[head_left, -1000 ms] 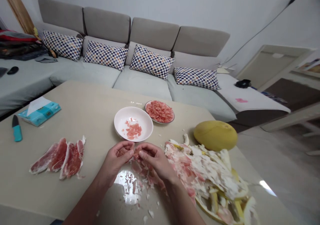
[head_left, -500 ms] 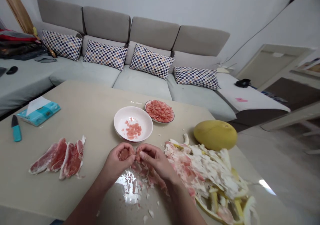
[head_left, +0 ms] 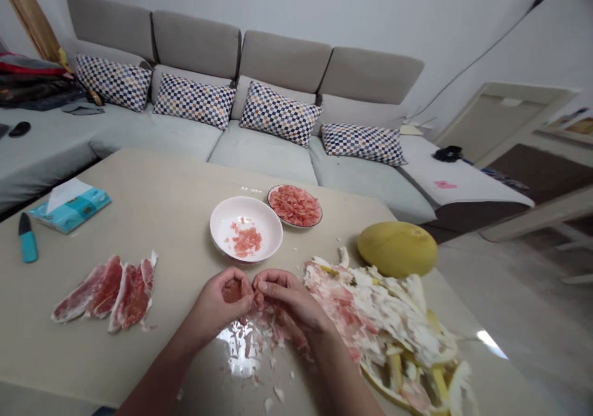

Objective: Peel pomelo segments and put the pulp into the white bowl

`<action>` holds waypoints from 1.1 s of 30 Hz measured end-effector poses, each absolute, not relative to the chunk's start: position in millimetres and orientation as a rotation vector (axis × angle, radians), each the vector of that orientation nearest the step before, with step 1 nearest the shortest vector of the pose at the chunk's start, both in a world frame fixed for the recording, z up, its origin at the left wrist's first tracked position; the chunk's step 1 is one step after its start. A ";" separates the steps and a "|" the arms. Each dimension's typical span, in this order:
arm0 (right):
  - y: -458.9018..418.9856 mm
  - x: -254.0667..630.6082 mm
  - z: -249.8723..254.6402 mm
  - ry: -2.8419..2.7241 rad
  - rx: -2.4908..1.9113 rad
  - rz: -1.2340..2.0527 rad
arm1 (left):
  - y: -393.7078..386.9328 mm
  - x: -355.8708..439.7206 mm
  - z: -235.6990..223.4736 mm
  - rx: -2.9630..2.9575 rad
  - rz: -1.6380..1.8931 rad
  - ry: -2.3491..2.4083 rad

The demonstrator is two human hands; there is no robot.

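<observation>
The left hand (head_left: pixel 217 305) is cupped, its fingers curled around a clump of pink pomelo flesh (head_left: pixel 232 291) that sits in the palm. The right hand (head_left: pixel 291 302) is pressed up against it, fingers bent and closed, their tips pinching the clump's edge. The clump is held just above the beige table (head_left: pixel 139 181), near its front edge. Torn membrane scraps (head_left: pixel 259 336) lie under and around both hands.

Just ahead of the hands stands a white bowl (head_left: pixel 245 229) holding a small heap of pulp (head_left: pixel 247 242). Behind it, nearly touching, a plate (head_left: pixel 294 206) is piled with more pulp. To the right is a big mound of white and yellow peel (head_left: pixel 380 317), and just beyond it a whole yellow pomelo (head_left: pixel 397 249).

Left of the hands lie peeled red-pink segments (head_left: pixel 104 292). Farther left are a knife (head_left: pixel 28 246) with a teal handle and a blue tissue packet (head_left: pixel 69 205), its printed label too small to read. Beyond the table runs a grey sofa (head_left: pixel 278 64) with checked cushions (head_left: pixel 278 115).
</observation>
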State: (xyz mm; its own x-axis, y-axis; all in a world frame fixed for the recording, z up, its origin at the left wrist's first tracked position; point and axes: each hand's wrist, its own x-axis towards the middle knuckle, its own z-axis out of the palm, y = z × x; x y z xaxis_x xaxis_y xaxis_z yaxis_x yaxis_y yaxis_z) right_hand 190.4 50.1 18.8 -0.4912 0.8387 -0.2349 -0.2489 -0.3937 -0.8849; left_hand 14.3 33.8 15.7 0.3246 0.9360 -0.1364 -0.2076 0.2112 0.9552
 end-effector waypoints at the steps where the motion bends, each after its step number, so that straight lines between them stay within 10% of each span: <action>1: 50.0 190.4 18.4 -1.075 -0.914 1.962 | 33.7 14.5 16.3 1.029 0.956 0.887; 21: 56.5 207.8 21.5 -1.058 -0.997 1.767 | 35.2 11.0 18.8 0.958 0.983 0.977; 33: 80.3 190.2 45.0 -1.700 -1.243 0.750 | 37.7 11.5 13.5 0.988 1.012 0.966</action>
State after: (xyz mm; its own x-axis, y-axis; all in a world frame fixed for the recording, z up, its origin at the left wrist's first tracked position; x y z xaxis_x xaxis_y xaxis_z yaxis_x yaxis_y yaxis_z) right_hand 190.2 80.3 45.0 -0.1171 0.9478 0.2967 0.4195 0.3180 -0.8502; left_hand 11.5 37.7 13.5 0.2382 0.9564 -0.1692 -0.2134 0.2215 0.9515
